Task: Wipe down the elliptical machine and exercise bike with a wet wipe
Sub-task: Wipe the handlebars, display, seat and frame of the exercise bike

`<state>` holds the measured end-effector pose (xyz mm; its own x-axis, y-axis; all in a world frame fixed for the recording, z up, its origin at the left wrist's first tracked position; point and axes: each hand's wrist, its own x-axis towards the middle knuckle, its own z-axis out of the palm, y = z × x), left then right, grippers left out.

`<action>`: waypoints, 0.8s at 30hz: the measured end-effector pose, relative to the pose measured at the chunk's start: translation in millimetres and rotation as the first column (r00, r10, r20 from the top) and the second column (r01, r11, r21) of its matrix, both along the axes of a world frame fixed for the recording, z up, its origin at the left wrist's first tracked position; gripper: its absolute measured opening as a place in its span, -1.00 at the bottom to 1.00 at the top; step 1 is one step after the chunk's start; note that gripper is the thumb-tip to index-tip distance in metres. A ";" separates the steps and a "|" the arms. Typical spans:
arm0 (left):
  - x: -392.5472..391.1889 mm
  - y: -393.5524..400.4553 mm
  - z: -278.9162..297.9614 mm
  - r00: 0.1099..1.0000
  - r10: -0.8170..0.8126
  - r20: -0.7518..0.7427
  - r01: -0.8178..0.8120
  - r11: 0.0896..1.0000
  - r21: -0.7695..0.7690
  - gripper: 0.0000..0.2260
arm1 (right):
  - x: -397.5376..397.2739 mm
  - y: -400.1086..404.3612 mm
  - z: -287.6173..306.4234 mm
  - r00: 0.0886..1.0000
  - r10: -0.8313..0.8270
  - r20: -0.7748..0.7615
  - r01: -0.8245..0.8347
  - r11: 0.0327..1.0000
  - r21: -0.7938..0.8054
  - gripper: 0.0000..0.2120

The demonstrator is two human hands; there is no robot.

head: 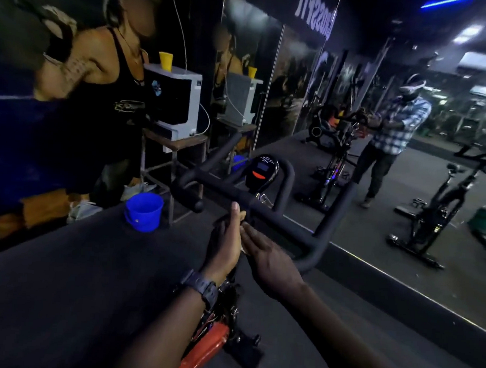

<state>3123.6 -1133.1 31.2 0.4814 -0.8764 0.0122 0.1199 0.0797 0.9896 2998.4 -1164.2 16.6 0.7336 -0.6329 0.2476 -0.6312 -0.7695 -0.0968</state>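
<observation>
Facing mirror wall [408, 154], dark gym floor [73, 287]; both hands' grip unclear near bike handlebar [276, 217].

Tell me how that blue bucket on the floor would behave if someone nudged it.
The blue bucket looks like thin plastic, so probably light and likely to slide on the dark floor. It stands upright and widens toward the rim, so a high push might tip it. Whether it holds water cannot be seen.

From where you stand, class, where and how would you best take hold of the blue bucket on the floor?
Grip the blue bucket by its open rim, coming from above: it stands upright, mouth up, and its handle seems to hang down against the front wall.
</observation>
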 end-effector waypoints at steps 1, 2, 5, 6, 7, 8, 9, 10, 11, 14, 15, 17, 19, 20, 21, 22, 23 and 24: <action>2.6 -3.2 -2.4 1.000 -0.004 0.015 0.004 1.000 0.019 -0.35 | 5.2 -7.0 -1.7 1.000 -0.001 -0.013 0.001 1.000 0.004 -0.47; 4.7 -8.0 -5.2 0.999 -0.008 0.031 0.007 0.999 0.034 -0.33 | 13.8 -12.8 -1.1 1.000 0.001 -0.019 0.000 1.000 0.022 -0.49; 12.0 -18.9 -14.3 1.000 0.004 0.010 -0.005 0.997 0.073 -0.20 | 22.8 -21.1 -1.4 0.995 0.081 -0.062 -0.082 0.997 -0.009 -0.46; 14.1 -18.9 -13.4 1.000 -0.010 -0.015 0.012 0.996 0.088 -0.20 | 13.2 -22.5 -3.6 0.989 0.125 -0.083 -0.129 0.991 -0.042 -0.48; 16.1 -19.1 -11.7 0.999 -0.031 -0.039 0.035 0.995 0.092 -0.25 | -1.2 -23.3 -5.7 0.979 0.177 -0.104 -0.185 0.980 -0.070 -0.51; 17.5 -22.4 -12.6 0.996 -0.048 -0.069 0.054 0.994 0.098 -0.31 | -17.9 -22.7 -8.5 0.968 0.222 -0.120 -0.234 0.967 -0.096 -0.53; 18.7 -24.6 -13.6 0.994 -0.063 -0.089 0.071 0.994 0.087 -0.36 | -32.8 -20.8 -11.0 0.960 0.247 -0.129 -0.263 0.958 -0.118 -0.54; 19.5 -27.0 -15.3 0.993 -0.077 -0.093 0.085 0.993 0.083 -0.41 | -41.7 -19.7 -13.9 0.956 0.257 -0.140 -0.277 0.950 -0.147 -0.53; 18.6 -28.6 -15.7 0.992 -0.088 -0.092 0.095 0.992 0.077 -0.44 | -41.1 -19.2 -14.2 0.959 0.251 -0.132 -0.272 0.947 -0.173 -0.53; 15.7 -38.1 -20.8 0.993 -0.091 -0.081 0.100 0.989 0.113 -0.30 | 3.2 -18.7 -9.3 0.996 0.089 0.001 -0.088 0.987 -0.135 -0.50; 16.5 -39.2 -20.8 0.992 -0.094 -0.089 0.105 0.987 0.123 -0.24 | 16.3 -20.2 -10.6 0.999 0.029 0.031 -0.023 0.987 -0.156 -0.49; 15.1 -40.3 -17.9 0.989 -0.063 -0.135 0.079 0.990 0.116 -0.26 | 15.1 -15.6 -12.8 0.998 -0.039 0.046 0.046 0.986 -0.163 -0.48; 14.1 -43.7 -18.0 0.991 -0.077 -0.108 0.087 0.992 0.090 -0.33 | -15.2 -4.7 -18.5 0.993 -0.102 0.051 0.108 0.984 -0.139 -0.49; 13.5 -44.4 -19.6 0.991 -0.084 -0.104 0.092 0.993 0.079 -0.34 | -32.7 1.4 -21.0 0.989 -0.137 0.063 0.145 0.978 -0.149 -0.49; 11.7 -43.3 -18.0 0.991 -0.091 -0.102 0.098 0.993 0.064 -0.34 | -44.1 3.9 -22.5 0.983 -0.172 0.058 0.179 0.970 -0.162 -0.50; 10.0 -41.3 -15.9 0.990 -0.101 -0.103 0.107 0.993 0.058 -0.34 | -43.6 1.0 -23.0 0.981 -0.183 0.055 0.190 0.965 -0.179 -0.52; 8.1 -39.9 -13.9 0.989 -0.117 -0.094 0.123 0.991 0.057 -0.32 | -32.6 -6.3 -22.1 0.981 -0.177 0.075 0.188 0.968 -0.169 -0.55; 5.2 -39.4 -13.1 0.986 -0.144 -0.087 0.150 0.987 0.061 -0.31 | -16.1 -14.5 -21.7 0.981 -0.167 0.095 0.180 0.973 -0.146 -0.57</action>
